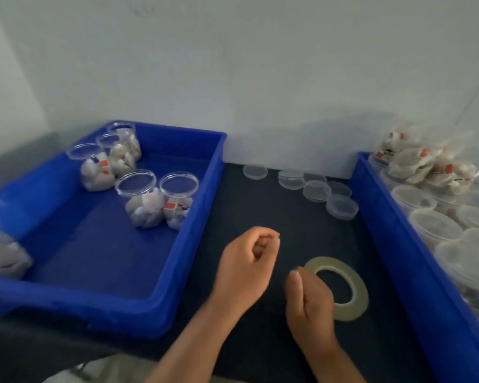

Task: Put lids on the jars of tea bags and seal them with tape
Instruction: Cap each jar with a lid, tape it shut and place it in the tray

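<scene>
Beside right hand [309, 302] (grip unclear), tape roll [360, 293] lies flat, hole up; left hand [246, 261] curled, empty.

1 head-worn camera looks forward and down, near the table [260, 214].

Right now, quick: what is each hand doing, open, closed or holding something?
Left hand: closed, nothing visible in it.
Right hand: curled at the tape roll; grip cannot be told.

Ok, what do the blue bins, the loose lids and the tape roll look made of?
The blue bins: likely moulded plastic, opaque, slight sheen, rounded rims. The lids: probably clear rigid plastic; the dark mat shows through. The tape roll: pale, semi-translucent tape wound flat, perhaps plastic film.
</scene>
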